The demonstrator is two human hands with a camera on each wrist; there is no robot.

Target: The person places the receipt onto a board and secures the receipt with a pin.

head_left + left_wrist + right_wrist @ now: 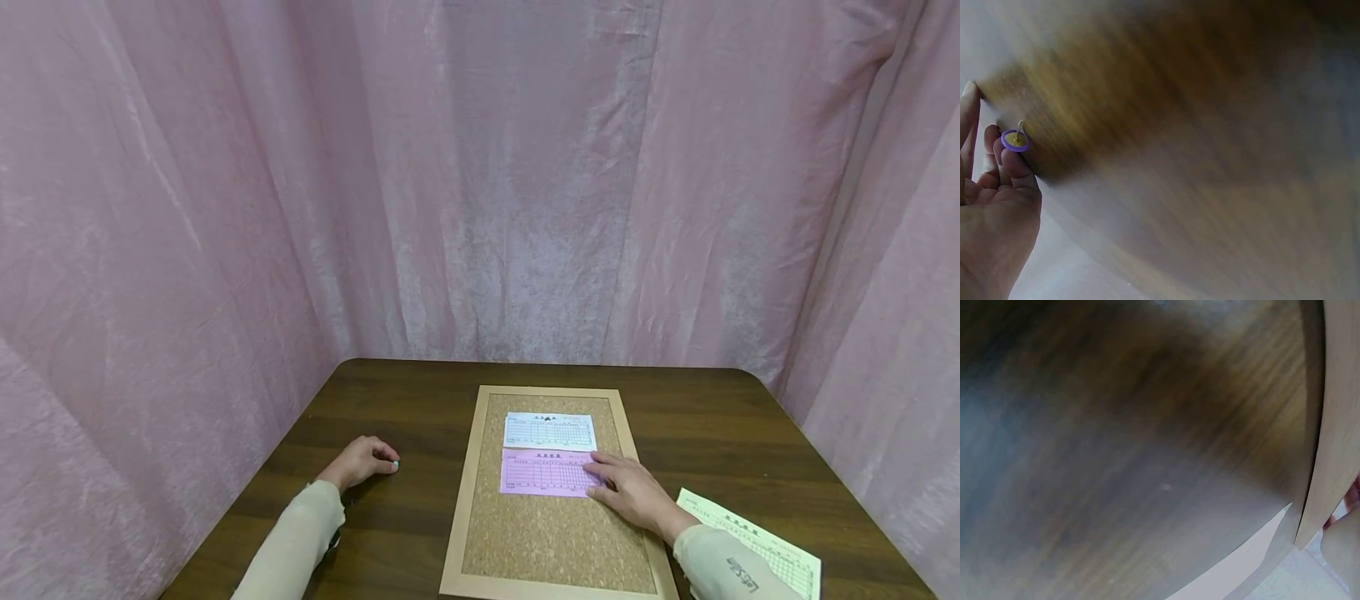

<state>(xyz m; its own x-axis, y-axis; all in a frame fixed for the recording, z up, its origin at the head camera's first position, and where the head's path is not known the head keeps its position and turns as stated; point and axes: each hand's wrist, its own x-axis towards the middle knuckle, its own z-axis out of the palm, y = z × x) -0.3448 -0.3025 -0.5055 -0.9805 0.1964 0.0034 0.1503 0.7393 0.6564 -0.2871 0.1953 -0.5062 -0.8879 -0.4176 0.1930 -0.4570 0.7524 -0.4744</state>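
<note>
My left hand (363, 461) is over the table to the left of the cork board (555, 542). It holds a thumbtack (1015, 140) at its fingertips; in the left wrist view the tack shows a purple rim, a yellowish middle and a thin point. A pink-purple form slip (543, 473) lies on the board, just below a white form slip (547, 433) with a small dark spot at its top edge. With its fingers spread, my right hand (633, 492) rests on the pink slip's right end. The right wrist view catches only a bit of that hand.
A pale green form slip (765, 542) lies on the dark wooden table (405, 400), right of the board and partly under the right sleeve. The board has a raised light wood frame (459, 517). Pink curtains (525, 183) surround the table.
</note>
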